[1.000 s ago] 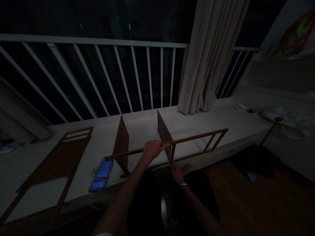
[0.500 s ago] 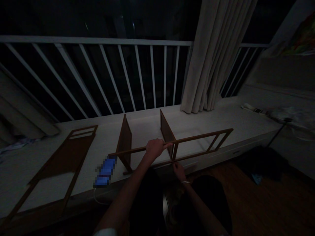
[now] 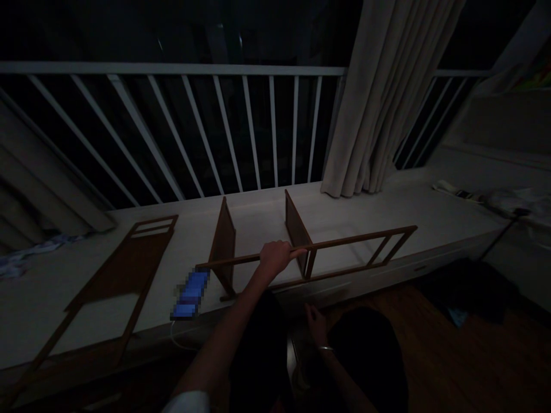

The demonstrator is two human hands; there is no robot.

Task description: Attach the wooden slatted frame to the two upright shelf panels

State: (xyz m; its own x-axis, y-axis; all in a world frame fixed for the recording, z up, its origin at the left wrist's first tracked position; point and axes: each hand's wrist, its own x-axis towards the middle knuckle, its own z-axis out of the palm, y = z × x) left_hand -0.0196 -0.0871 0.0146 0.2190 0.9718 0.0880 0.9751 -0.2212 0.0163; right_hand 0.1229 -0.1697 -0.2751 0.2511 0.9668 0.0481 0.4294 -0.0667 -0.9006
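A brown wooden shelf frame (image 3: 361,238) lies on its side on the pale window ledge, with two upright panels joined to its rails. My left hand (image 3: 275,257) is closed round its upper rail, between the panels and near the right one. Below the lower rail, apart from the frame, is my right hand (image 3: 316,326), wearing a bracelet. Its fingers are curled together in the dark; anything between them is too small or dim to make out. To the left, another wooden frame with a brown panel (image 3: 124,267) lies flat, overhanging the ledge's front edge.
A phone with a blurred blue screen (image 3: 190,295) and a cable lies by the frame's left end. White railings (image 3: 273,132) and a beige curtain (image 3: 379,103) stand behind the ledge (image 3: 400,201). Dark cloth (image 3: 473,292) lies on the wooden floor at right.
My right hand has come away from the lower joint of the frame and dropped toward me. My left hand keeps its hold on the upper rail. The view has shifted slightly.
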